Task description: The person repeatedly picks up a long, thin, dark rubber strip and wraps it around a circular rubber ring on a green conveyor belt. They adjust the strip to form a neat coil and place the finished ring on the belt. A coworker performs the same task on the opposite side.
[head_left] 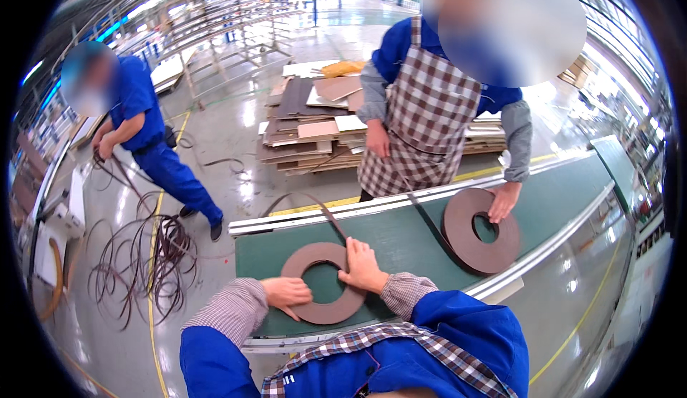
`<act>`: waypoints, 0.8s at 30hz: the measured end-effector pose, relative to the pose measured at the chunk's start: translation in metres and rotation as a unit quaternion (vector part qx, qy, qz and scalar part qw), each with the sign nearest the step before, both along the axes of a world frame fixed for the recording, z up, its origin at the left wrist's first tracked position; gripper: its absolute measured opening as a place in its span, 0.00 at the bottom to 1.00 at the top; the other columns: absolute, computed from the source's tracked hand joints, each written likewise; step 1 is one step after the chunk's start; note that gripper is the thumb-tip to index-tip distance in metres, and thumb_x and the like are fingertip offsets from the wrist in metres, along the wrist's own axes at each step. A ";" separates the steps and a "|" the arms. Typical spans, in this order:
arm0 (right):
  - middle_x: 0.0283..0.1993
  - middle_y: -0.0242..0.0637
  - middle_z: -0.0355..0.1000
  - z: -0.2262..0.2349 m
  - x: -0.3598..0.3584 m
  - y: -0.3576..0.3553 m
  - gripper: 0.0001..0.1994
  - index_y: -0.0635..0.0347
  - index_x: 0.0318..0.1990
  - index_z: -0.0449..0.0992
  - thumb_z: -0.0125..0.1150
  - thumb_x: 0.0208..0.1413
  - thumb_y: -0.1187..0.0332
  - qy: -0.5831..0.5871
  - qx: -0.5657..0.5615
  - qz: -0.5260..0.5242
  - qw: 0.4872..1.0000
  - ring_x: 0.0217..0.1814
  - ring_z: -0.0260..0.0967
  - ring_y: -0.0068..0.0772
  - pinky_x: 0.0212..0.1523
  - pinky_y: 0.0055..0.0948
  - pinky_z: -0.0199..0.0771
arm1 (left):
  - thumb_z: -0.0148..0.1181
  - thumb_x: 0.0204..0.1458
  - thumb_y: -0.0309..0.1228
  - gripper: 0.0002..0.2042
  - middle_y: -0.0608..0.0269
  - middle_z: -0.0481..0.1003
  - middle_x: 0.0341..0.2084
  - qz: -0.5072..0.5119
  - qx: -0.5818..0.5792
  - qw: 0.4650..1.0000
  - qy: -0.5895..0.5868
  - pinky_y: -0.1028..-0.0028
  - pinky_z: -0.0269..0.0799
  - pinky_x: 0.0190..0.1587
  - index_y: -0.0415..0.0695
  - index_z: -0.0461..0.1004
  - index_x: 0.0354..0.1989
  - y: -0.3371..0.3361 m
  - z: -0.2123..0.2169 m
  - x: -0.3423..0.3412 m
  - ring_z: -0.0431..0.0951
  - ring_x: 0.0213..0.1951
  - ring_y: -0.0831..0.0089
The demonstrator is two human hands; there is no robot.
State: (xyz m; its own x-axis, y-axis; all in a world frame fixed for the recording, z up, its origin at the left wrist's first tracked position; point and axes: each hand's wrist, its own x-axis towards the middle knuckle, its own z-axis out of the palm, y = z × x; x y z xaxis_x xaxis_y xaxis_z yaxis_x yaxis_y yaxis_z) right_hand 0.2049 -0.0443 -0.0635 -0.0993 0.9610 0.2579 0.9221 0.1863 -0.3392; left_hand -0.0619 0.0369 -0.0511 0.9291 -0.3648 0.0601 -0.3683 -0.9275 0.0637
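A flat ring-shaped roll of brown edge banding (330,313) lies in front of me on the green conveyor belt (551,215). My left hand (288,294) rests on the roll's left side, fingers stretched across its face. On the opposite side, my right hand (365,265) grips the roll, its thumb at the inner hole and its fingers toward the outer edge. From beside those fingers a loose strip (329,215) rises off the roll and curves away over the belt's far edge.
Across the belt a co-worker in a checked apron (429,115) keeps a hand on a second brown roll (465,237). Behind stand stacked boards (308,137). At left, another person (143,112) handles strips above a tangled heap of banding (154,262) on the floor.
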 end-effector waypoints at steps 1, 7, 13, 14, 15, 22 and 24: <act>0.56 0.57 0.58 -0.003 -0.005 -0.005 0.45 0.78 0.62 0.52 0.65 0.42 0.56 0.012 0.007 -0.004 1.000 0.57 0.58 0.55 0.53 0.48 0.64 | 0.55 0.48 0.60 0.33 0.55 0.69 0.37 -0.010 0.022 1.000 -0.013 0.65 0.66 0.50 0.37 0.69 0.44 0.020 0.015 -0.002 0.70 0.42 0.62; 0.57 0.54 0.58 0.002 -0.014 -0.015 0.43 0.74 0.63 0.53 0.63 0.42 0.56 0.038 0.009 -0.072 0.997 0.58 0.57 0.53 0.56 0.49 0.59 | 0.64 0.36 0.64 0.48 0.42 0.68 0.43 0.307 -0.098 0.946 0.039 0.58 0.61 0.57 0.28 0.65 0.52 -0.083 0.035 0.021 0.68 0.49 0.49; 0.60 0.52 0.58 0.001 -0.004 -0.021 0.42 0.71 0.62 0.54 0.64 0.42 0.56 0.044 -0.003 -0.102 0.994 0.61 0.54 0.53 0.57 0.51 0.54 | 0.65 0.41 0.56 0.34 0.52 0.66 0.35 0.627 -0.158 0.751 -0.132 0.59 0.62 0.43 0.34 0.67 0.42 -0.141 0.000 0.138 0.67 0.40 0.55; 0.61 0.53 0.57 -0.003 -0.003 -0.022 0.43 0.72 0.63 0.53 0.64 0.43 0.55 0.029 0.005 -0.106 0.994 0.62 0.53 0.54 0.58 0.51 0.53 | 0.66 0.42 0.52 0.31 0.53 0.66 0.33 0.636 -0.114 0.745 -0.166 0.60 0.62 0.42 0.35 0.68 0.42 -0.143 -0.009 0.139 0.67 0.38 0.57; 0.62 0.53 0.57 -0.002 -0.001 -0.021 0.44 0.72 0.64 0.53 0.64 0.43 0.54 0.031 0.003 -0.101 0.994 0.62 0.53 0.54 0.59 0.51 0.52 | 0.66 0.43 0.50 0.29 0.53 0.66 0.33 0.619 -0.113 0.760 -0.162 0.62 0.63 0.41 0.35 0.68 0.41 -0.141 -0.007 0.135 0.67 0.38 0.58; 0.61 0.57 0.56 0.010 0.004 -0.008 0.46 0.74 0.63 0.51 0.67 0.41 0.55 0.039 -0.037 -0.070 0.996 0.60 0.54 0.58 0.59 0.52 0.54 | 0.55 0.48 0.59 0.34 0.57 0.67 0.33 0.188 -0.033 0.982 0.007 0.70 0.65 0.42 0.35 0.69 0.45 -0.075 -0.007 0.031 0.69 0.37 0.65; 0.60 0.59 0.56 0.019 0.001 -0.009 0.46 0.75 0.63 0.51 0.67 0.41 0.55 0.042 -0.040 -0.026 0.998 0.60 0.54 0.59 0.59 0.53 0.54 | 0.55 0.46 0.61 0.36 0.55 0.69 0.39 0.048 0.027 0.998 0.018 0.67 0.64 0.48 0.37 0.68 0.50 -0.028 -0.010 -0.004 0.69 0.43 0.64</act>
